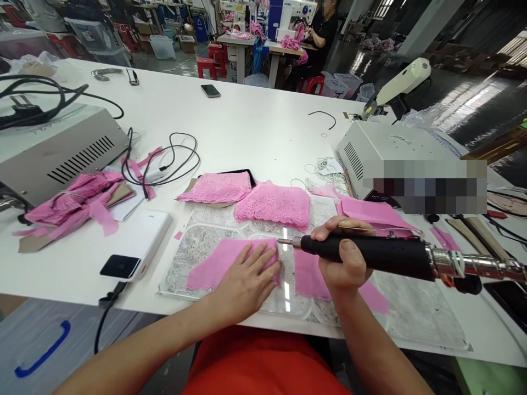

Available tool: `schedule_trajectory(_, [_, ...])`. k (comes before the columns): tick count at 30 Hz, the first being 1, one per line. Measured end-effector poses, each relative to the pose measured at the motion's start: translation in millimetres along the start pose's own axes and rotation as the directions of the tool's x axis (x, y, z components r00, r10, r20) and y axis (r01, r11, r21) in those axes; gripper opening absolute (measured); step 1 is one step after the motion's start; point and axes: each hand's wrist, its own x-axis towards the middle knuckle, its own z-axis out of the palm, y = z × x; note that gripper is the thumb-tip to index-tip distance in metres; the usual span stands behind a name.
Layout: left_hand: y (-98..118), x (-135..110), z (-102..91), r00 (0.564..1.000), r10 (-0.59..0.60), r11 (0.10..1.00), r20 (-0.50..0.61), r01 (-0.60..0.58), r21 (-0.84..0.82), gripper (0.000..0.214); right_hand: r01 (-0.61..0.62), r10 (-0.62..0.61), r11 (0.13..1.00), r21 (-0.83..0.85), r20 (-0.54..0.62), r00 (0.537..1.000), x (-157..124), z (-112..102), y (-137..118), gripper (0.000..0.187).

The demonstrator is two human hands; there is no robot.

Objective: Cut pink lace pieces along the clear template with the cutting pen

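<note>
My left hand [251, 280] lies flat, fingers spread, on a pink fabric piece [216, 263] on a clear plastic sheet [181, 249]. My right hand [346, 255] is wrapped round a corded black handheld power tool [391, 255] with a narrow metal tip. That tip points left, at the upper right edge of the fabric under my left hand; whether it touches cannot be made out. Partly behind my right hand lies another pink piece [307, 277]. Beyond the hands rest two lace-like pink stacks, one on the left [220, 187] and one in the middle [274, 206].
Grey metal boxes stand at left [61, 153] and right [370, 153]. A white power bank [142, 241], looped black cable [181, 137], bundled pink strips [78, 203] and a phone [211, 90] lie on the white table [255, 126]. A person [323, 38] sits beyond, at a sewing machine.
</note>
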Motion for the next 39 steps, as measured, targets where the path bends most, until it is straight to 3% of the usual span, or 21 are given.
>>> schedule_trajectory(25, [6, 2, -1.5, 0.999, -0.039, 0.999, 0.005, 0.039, 0.015, 0.028, 0.002, -0.001, 0.999, -0.043, 0.028, 1.0, -1, 2, 8, 0.012])
schedule_trajectory(34, [8, 2, 0.4, 0.999, -0.037, 0.999, 0.014, 0.036, 0.036, 0.029, 0.008, -0.009, 0.996, -0.088, -0.01, 1.0, 2, 2, 6, 0.011])
schedule_trajectory(39, [11, -3, -4.7, 0.998, -0.047, 0.999, -0.034, 0.048, 0.014, 0.038, -0.004, 0.003, 1.0, -0.021, -0.038, 0.999, 2, 10, 2, 0.014])
